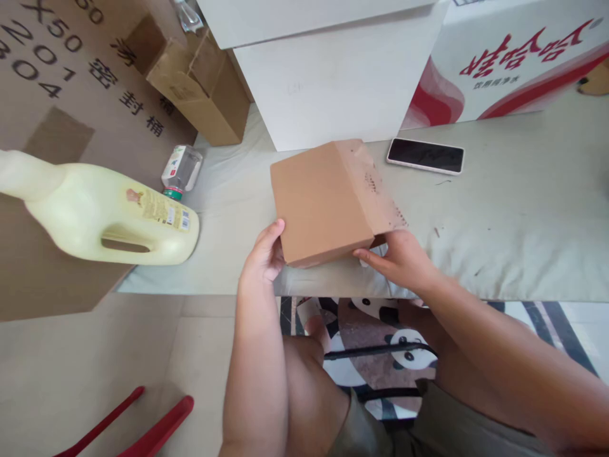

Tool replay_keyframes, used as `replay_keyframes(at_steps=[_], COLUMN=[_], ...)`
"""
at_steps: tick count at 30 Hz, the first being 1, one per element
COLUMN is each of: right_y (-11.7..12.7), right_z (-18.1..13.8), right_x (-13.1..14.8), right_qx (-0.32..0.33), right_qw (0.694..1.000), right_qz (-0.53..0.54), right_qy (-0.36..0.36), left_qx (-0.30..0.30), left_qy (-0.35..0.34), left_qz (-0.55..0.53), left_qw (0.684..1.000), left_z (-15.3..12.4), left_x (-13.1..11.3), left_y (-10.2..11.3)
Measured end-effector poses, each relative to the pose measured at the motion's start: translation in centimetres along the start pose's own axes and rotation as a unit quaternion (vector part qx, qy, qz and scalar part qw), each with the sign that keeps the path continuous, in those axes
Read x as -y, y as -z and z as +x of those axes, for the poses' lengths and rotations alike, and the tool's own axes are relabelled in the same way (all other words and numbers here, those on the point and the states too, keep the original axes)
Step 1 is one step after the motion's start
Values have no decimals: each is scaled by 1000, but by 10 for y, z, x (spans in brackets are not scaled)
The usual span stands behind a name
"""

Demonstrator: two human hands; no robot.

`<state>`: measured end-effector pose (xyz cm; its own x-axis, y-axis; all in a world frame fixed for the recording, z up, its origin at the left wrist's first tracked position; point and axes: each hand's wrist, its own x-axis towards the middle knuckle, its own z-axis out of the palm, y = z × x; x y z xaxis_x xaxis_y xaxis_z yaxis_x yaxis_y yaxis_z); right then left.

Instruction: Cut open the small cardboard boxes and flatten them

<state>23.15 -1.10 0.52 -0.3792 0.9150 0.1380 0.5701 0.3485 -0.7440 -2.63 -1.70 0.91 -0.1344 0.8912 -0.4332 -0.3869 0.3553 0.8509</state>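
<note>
A brown cardboard box point(321, 197) is held at a tilt over the front part of the cloth-covered surface. Along its right side runs a flap point(371, 184) with clear tape and dark specks on it. My left hand point(266, 254) grips the box's front left corner, thumb on the side and the other fingers partly hidden underneath. At the front right corner, my right hand point(397, 257) has its fingers at the open end below the flap, some of them out of sight. Beyond the box, to the right, lies a phone point(425, 157) with a dark screen.
A pale yellow jug point(118, 216) lies on its side at the left, near a clear plastic bottle point(183, 168) with a green cap. Behind stand a small carton point(209, 89), a white box point(333, 82) and a red-and-white carton point(504, 70). Red bars point(157, 425) show lower left.
</note>
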Motion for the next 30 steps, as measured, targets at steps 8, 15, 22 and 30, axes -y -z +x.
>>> replay_keyframes(at_steps=[8,15,22,30], right_y=[5,8,6,-8], right_z=[-1,-1,1,-4], right_x=[2,8,14,10], right_qx=[-147,-111,-105,-86], right_qw=[988,972,950,928], right_qz=[42,189,267,358], right_qy=[-30,-85,-121,-57], left_qx=[16,-56,-73,-111], left_qy=[-22,-106,-128,-208], left_qz=[8,21,5,-93], left_qw=[1000,993,989,967], left_z=[-2,5,6,4], left_x=[0,3,1,-2], left_y=[1,-2,-3,-4])
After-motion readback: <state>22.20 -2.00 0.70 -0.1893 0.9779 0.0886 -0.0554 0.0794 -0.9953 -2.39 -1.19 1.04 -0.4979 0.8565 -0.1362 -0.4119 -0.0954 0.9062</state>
